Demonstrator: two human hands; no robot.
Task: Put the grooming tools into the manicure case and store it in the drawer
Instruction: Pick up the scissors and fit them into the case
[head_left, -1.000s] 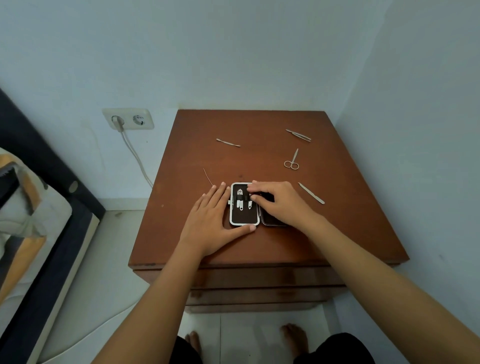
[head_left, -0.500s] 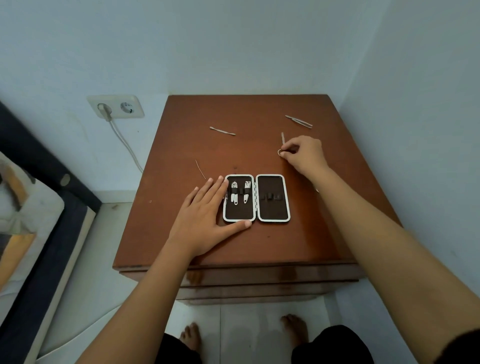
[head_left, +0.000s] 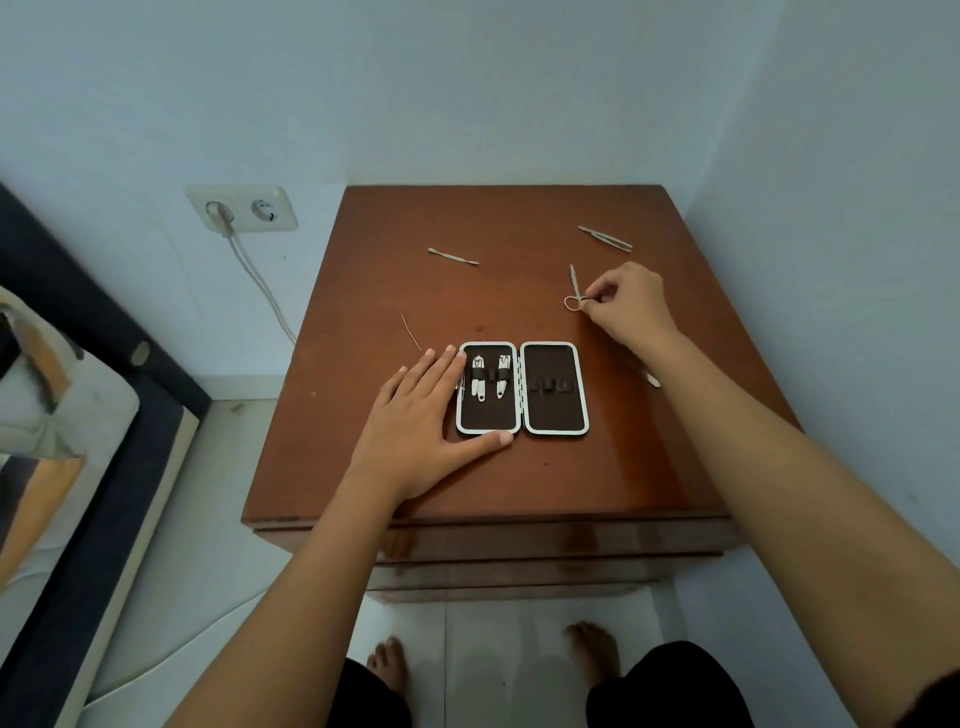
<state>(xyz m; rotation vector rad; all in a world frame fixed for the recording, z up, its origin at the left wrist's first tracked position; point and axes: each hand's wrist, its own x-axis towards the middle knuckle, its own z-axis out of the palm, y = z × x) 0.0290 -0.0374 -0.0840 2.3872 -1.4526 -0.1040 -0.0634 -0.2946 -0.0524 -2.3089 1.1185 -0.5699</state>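
Note:
The manicure case lies open flat on the brown nightstand, with two clippers strapped in its left half and empty loops in its right half. My left hand rests flat against the case's left edge, thumb along its front. My right hand pinches the ring handles of the small scissors, blades pointing away. Tweezers lie at the back right. A thin cuticle pusher lies at the back middle. A fine needle-like tool lies left of the case. A nail file peeks out from under my right forearm.
The nightstand stands in a corner, walls behind and to the right. Drawer fronts show below its front edge, shut. A wall socket with a plugged cable is at the left. A bed fills the left side. My feet are on the tiled floor.
My right hand left the case, reached to the back right and took hold of the scissors. The case now lies fully open. My left hand stayed beside it.

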